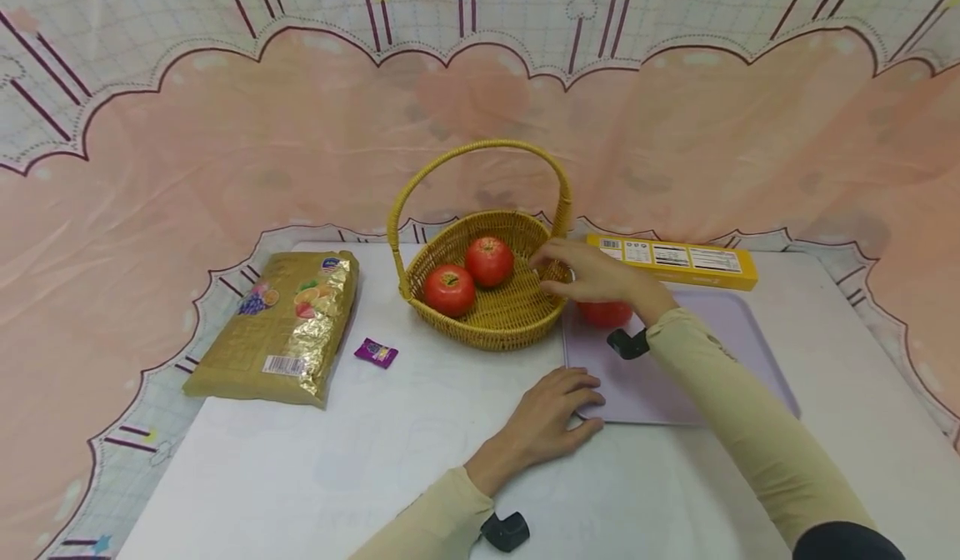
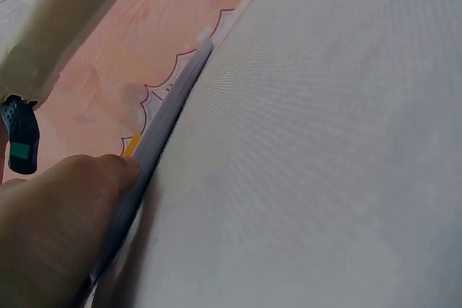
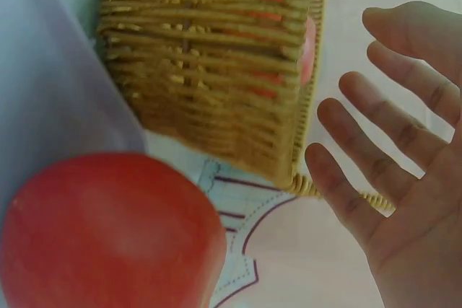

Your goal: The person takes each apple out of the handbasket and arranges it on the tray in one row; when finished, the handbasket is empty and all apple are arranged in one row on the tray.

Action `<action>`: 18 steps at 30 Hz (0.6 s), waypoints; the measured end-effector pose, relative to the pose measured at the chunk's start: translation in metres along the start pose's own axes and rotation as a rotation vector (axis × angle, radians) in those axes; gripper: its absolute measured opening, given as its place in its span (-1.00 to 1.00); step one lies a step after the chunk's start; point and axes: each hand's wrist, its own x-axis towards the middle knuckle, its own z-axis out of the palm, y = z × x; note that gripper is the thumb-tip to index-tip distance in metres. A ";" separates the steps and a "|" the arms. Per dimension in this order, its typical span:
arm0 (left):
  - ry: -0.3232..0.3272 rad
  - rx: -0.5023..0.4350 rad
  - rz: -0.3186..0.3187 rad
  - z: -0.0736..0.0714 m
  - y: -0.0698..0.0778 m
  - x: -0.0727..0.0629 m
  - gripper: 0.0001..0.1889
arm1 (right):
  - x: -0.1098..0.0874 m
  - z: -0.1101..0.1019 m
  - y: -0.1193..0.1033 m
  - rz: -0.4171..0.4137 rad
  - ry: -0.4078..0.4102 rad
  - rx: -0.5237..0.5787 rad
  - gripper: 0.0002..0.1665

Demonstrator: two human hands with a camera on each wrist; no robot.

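Observation:
My right hand (image 1: 588,272) hovers over the right rim of a yellow wicker basket (image 1: 502,339) with a tall arched handle. In the right wrist view its fingers are spread and hold nothing. Two red tomatoes (image 1: 449,290) lie inside the basket. Below that hand, another tomato (image 3: 115,232) sits on the lavender tray (image 1: 675,393), partly hidden in the head view. My left hand (image 1: 551,418) rests at the tray's near left corner, fingers loosely extended over the edge. Its thumb (image 2: 115,171) lies against the rim in the left wrist view.
A gold fruit-printed bag (image 1: 281,327) lies at the left of the white table (image 1: 315,485). Between bag and basket is a small purple wrapped candy (image 1: 376,353). A long yellow box (image 1: 675,262) lies behind the tray. A patterned cloth (image 1: 225,143) hangs behind.

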 end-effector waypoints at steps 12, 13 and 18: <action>-0.007 0.022 0.004 0.001 0.000 -0.001 -0.75 | 0.021 0.010 -0.008 -0.064 -0.017 -0.022 -0.62; -0.004 0.024 0.007 0.001 0.000 -0.001 -0.75 | 0.023 0.010 -0.008 -0.070 -0.018 -0.025 -0.62; -0.003 0.033 0.014 -0.003 0.003 -0.003 -0.78 | 0.033 0.013 -0.011 -0.102 -0.038 -0.003 -0.60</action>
